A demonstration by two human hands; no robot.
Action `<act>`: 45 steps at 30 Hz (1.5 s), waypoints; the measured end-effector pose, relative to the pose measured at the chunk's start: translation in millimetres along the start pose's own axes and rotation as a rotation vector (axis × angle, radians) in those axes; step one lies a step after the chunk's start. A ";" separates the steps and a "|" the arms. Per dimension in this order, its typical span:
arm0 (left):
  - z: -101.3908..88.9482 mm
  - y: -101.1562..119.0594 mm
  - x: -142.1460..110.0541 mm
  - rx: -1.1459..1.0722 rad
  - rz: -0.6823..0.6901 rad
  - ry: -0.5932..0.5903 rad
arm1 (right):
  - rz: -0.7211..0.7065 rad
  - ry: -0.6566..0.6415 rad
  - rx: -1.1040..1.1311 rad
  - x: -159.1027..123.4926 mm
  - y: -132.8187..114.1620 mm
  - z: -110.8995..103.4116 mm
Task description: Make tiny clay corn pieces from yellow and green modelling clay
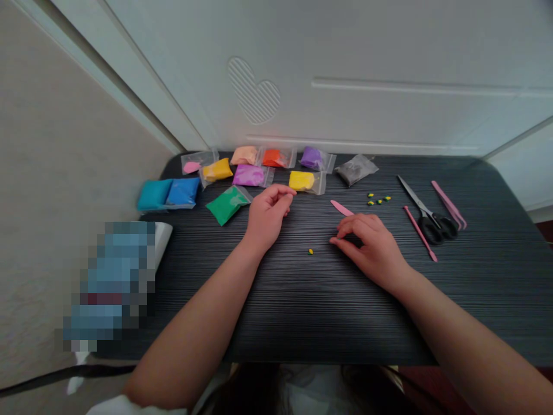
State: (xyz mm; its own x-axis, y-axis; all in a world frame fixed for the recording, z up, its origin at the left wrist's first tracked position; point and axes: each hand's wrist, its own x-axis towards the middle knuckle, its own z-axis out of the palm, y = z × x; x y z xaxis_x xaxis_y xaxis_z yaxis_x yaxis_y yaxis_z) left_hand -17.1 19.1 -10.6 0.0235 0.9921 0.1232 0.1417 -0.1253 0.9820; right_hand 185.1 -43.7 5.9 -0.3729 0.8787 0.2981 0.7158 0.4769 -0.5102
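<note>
Head view: a tiny yellow-and-green bit (310, 251) sits on the dark table (276, 323), just below the middle of the frame, too small to show which way it points. A pink stick (341, 208) slants from upper left to lower right, its low end hidden by the right hand (378, 248). The left hand (266, 216) is near a yellow packet (301, 181). I cannot tell if either grip is closed.

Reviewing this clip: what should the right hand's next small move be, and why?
Probably to pick up the lone yellow-and-green piece and set it beside the similar pieces. It lies on the dark table to the left of the right hand, apart from that group just beyond the hand. Whether that hand already holds something, I cannot tell.
</note>
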 end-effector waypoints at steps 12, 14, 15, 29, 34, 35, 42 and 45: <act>-0.3 0.0 -0.1 0.003 0.000 -0.005 | -0.087 -0.060 -0.107 -2.1 2.8 1.5; 0.0 0.1 -0.1 0.010 -0.004 -0.001 | -0.089 -0.092 -0.157 -1.7 2.6 2.5; 0.2 0.0 -0.1 0.011 -0.004 0.000 | -0.087 -0.112 -0.182 -1.4 2.4 3.1; -0.1 0.1 0.0 0.003 0.010 -0.009 | -0.053 -0.135 -0.166 0.4 3.7 4.4; 0.4 -1.1 0.3 0.016 0.015 -0.006 | -0.060 -0.134 -0.147 1.1 2.3 7.2; 0.4 -1.2 0.4 0.016 0.019 -0.005 | -0.064 -0.136 -0.151 1.5 2.0 8.3; 0.2 -1.5 0.7 0.022 0.020 -0.005 | -0.088 -0.149 -0.176 7.5 1.2 12.6; 0.2 -1.7 0.5 0.017 0.029 -0.009 | -0.079 -0.161 -0.175 9.8 -0.2 11.5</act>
State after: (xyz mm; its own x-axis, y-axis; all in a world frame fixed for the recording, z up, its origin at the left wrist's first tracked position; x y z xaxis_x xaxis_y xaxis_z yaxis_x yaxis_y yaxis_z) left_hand -17.1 19.9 -12.2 0.0363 0.9880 0.1498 0.1571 -0.1537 0.9755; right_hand 174.5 -34.9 -0.3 -0.5111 0.8379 0.1915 0.7669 0.5452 -0.3385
